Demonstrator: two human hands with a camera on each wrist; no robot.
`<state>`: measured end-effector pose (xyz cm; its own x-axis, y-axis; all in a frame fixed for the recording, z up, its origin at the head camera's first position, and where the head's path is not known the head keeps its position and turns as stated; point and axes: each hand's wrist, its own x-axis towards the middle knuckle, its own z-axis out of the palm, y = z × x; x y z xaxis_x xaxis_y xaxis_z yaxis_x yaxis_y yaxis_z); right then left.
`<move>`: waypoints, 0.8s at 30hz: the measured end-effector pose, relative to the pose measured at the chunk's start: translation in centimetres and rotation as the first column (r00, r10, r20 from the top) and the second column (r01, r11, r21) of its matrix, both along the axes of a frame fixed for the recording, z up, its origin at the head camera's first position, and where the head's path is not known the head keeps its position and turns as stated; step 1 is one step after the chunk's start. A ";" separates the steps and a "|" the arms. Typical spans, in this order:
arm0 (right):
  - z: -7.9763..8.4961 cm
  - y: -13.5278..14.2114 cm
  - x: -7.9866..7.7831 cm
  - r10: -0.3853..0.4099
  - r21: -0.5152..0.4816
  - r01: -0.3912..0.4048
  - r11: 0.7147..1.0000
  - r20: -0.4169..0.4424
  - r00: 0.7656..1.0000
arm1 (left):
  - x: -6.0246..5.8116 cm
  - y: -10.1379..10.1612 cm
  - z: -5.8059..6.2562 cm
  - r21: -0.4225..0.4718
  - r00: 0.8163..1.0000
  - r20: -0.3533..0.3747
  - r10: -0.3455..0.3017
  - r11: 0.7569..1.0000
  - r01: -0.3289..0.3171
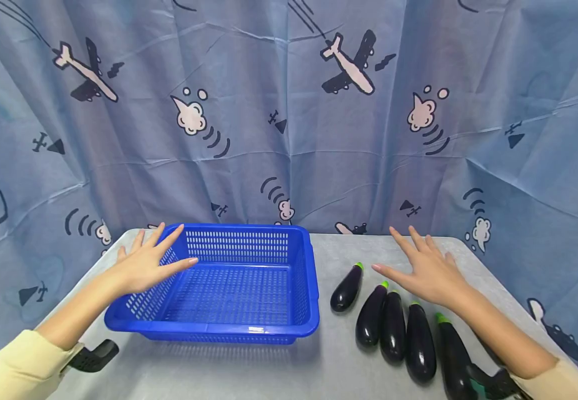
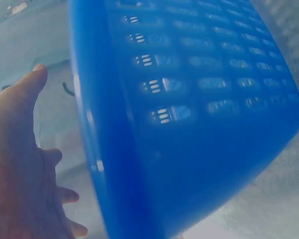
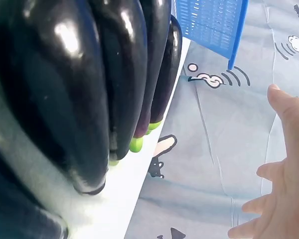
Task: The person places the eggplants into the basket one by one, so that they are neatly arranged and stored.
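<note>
While eggplants [image 1: 392,329] lie beside the blue basket [image 1: 219,328], left hand [image 1: 141,269], right hand [image 1: 430,272], fingers [image 1: 172,238] spread wide

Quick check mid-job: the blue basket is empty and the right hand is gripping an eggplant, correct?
Not quite: the head view shows the right hand with its fingers spread, gripping nothing. The blue basket is empty, as you said.

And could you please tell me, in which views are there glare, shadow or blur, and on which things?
Head view: mostly clear, small highlights on the glossy eggplants, soft shadow on the table below the blue plastic basket; left wrist view: hazy, the basket's wall looks soft; right wrist view: bright glare on the eggplants, the table washed out near its edge.
</note>
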<state>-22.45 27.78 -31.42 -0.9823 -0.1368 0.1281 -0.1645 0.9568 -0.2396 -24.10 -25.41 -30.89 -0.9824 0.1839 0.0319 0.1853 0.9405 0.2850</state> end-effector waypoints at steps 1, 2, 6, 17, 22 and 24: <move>0.0 -0.1 0.0 0.002 0.000 -0.002 1.000 -0.001 1.000 | 0.0 -0.2 0.0 0.006 1.000 -0.002 -0.001 1.000 0.001; 0.0 -0.2 -0.1 0.005 0.000 -0.005 1.000 -0.002 1.000 | 0.0 -0.4 0.0 0.010 1.000 -0.005 0.000 1.000 0.000; 0.0 -0.7 -0.2 0.017 -0.005 -0.017 1.000 -0.003 1.000 | 0.0 -1.1 0.1 0.028 1.000 -0.009 0.006 1.000 -0.006; -0.5 -1.4 -0.6 0.036 -0.094 -0.035 0.995 0.009 0.999 | 0.0 -3.0 -0.3 0.120 1.000 -0.017 -0.008 0.993 0.010; -0.8 -1.7 -0.8 0.049 -0.116 -0.047 0.992 0.012 0.999 | -0.2 -3.4 -0.5 0.164 0.999 -0.029 -0.016 0.986 0.020; -0.8 -1.9 -0.9 0.053 -0.124 -0.051 0.991 0.012 0.999 | -0.3 -3.5 -0.6 0.178 0.999 -0.031 -0.017 0.984 0.022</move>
<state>-23.34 25.91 -32.26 -0.9762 -0.1720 0.1319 -0.2087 0.9101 -0.3580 -24.36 -28.93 -31.44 -0.9770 0.1916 0.0941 0.2134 0.8713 0.4418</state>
